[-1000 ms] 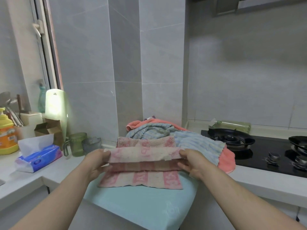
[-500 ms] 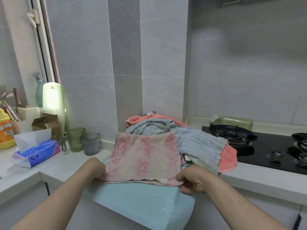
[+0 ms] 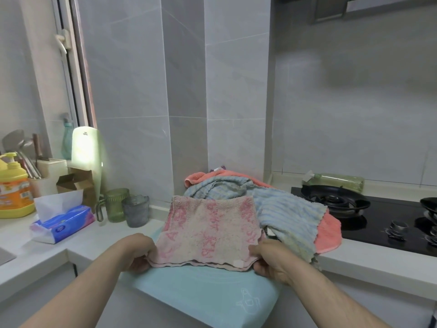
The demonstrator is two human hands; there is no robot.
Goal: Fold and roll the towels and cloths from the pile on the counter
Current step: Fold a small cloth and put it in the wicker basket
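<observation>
A pink patterned cloth (image 3: 210, 230) lies folded on a light teal mat (image 3: 208, 294) that overhangs the counter's front edge. My left hand (image 3: 137, 253) pinches its near left corner and my right hand (image 3: 267, 259) pinches its near right corner, where a small white tag shows. Behind it sits the pile: a blue striped towel (image 3: 290, 216) draped over a coral towel (image 3: 328, 233).
A tissue pack (image 3: 61, 223), two glass cups (image 3: 127, 207) and a yellow soap bottle (image 3: 13, 185) stand on the counter at left. A black gas hob (image 3: 369, 209) with burner and knobs lies at right. A green bottle (image 3: 338, 182) lies by the wall.
The far half of the pink cloth, held up a second ago, has been brought toward me and laid flat. Both hands now sit at the near edge.
</observation>
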